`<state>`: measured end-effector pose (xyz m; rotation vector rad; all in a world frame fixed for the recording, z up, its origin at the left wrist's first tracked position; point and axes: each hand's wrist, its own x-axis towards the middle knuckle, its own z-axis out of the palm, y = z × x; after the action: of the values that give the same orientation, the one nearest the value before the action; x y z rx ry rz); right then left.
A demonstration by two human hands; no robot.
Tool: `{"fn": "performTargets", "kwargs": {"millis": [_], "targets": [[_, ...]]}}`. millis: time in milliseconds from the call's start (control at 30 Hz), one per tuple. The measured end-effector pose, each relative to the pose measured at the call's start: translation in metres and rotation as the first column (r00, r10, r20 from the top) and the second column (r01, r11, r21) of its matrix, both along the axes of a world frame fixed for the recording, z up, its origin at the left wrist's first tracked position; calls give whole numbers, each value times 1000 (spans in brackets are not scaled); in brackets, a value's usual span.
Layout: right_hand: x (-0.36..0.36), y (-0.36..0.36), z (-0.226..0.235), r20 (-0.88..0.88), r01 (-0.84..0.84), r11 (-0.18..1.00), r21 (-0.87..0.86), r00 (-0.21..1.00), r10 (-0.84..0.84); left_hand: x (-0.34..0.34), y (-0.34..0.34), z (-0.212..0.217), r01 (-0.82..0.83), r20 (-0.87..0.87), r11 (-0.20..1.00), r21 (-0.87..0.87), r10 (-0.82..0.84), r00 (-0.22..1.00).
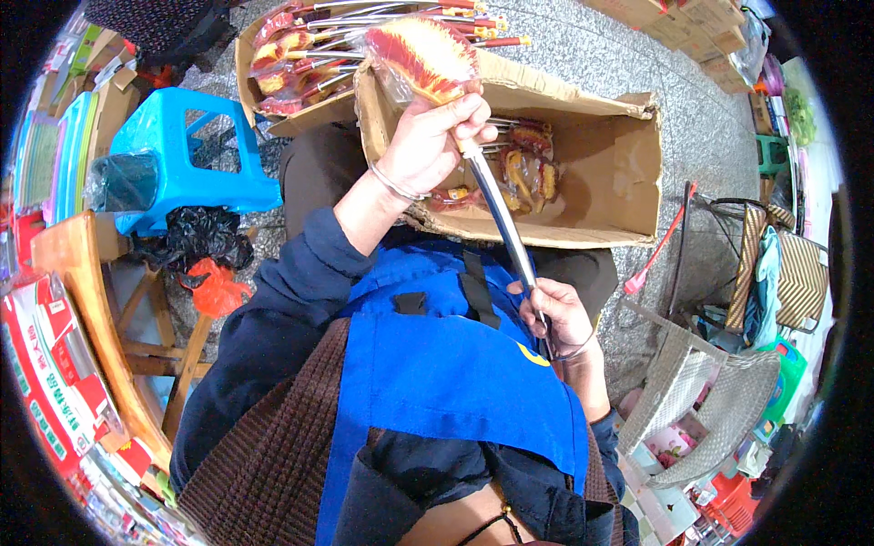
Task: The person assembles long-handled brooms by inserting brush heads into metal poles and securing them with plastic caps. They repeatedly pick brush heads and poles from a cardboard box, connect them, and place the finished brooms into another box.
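My left hand [435,136] grips a duster [421,53] just below its orange-and-yellow head, which is wrapped in clear plastic. Its silver metal handle [499,214] slants down to my right hand [560,314], which is closed around the lower end near my blue apron. The duster is held above an open cardboard box [628,168] that holds a few similar wrapped dusters [528,173].
A second cardboard box [300,50] behind holds several more wrapped dusters with metal handles. A blue plastic stool [187,155] stands at the left beside a wooden stool [86,273] and black and red bags. A woven basket [706,391] sits at the right.
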<state>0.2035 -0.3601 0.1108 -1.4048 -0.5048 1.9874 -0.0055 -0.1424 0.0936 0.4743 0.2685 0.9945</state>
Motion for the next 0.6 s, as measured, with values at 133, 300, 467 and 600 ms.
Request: {"fn": "performTargets", "kwargs": {"millis": [133, 300, 467, 600], "targets": [[0, 7, -10, 794, -257, 881, 397, 578, -189, 7, 3, -13, -246, -221, 954, -172, 206, 953], [-9, 1, -18, 887, -570, 750, 335, -76, -455, 4, 1, -28, -243, -221, 939, -241, 191, 956], [-12, 1, -19, 428, -10, 911, 413, 885, -185, -3, 5, -13, -86, -52, 995, -49, 83, 995], [3, 3, -9, 132, -19, 998, 55, 991, 12, -4, 8, -6, -44, -28, 996, -72, 42, 999]]}}
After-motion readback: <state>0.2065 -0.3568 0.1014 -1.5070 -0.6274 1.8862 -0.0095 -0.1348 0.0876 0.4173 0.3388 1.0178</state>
